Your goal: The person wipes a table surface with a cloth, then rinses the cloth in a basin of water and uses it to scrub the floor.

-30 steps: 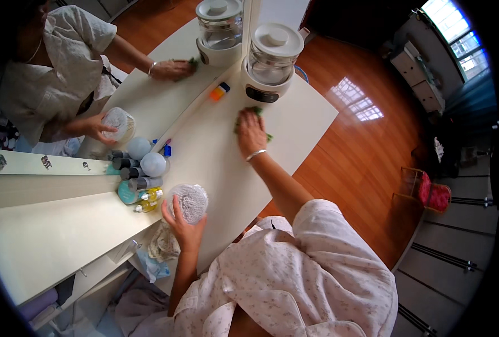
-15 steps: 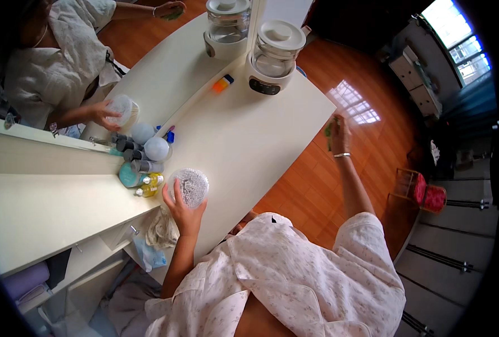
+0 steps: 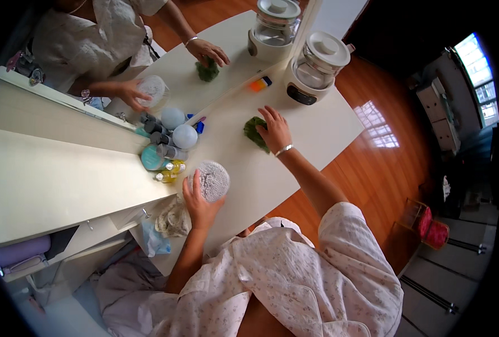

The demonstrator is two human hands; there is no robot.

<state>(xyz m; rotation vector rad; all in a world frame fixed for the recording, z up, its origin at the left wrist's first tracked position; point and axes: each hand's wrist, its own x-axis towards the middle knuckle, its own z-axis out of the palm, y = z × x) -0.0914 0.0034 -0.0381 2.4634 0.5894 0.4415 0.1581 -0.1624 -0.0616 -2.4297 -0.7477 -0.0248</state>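
My left hand (image 3: pixel 202 203) is curled around a round clear tub of white cotton swabs (image 3: pixel 212 181), by the front edge of the white tabletop (image 3: pixel 244 178). My right hand (image 3: pixel 276 132), with a silver bangle at its wrist, is over the middle of the table. Its thumb lies on a crumpled dark green cloth (image 3: pixel 255 135), while its other fingers stretch past the cloth; part of the cloth is hidden under the hand. In the mirror, both hands, the tub and the green cloth show again.
Bottles (image 3: pixel 171 171) and a pale blue ball (image 3: pixel 185 136) crowd the mirror's foot. An orange and blue box (image 3: pixel 260 84) lies near a glass kettle on a white base (image 3: pixel 311 70). Below the left shelf are a rumpled cloth (image 3: pixel 173 218) and a blue packet (image 3: pixel 155 238).
My right hand has swung left from beyond the table's edge to over the tabletop, bringing the green cloth along. The left hand still grips the tub; the whole view has shifted.
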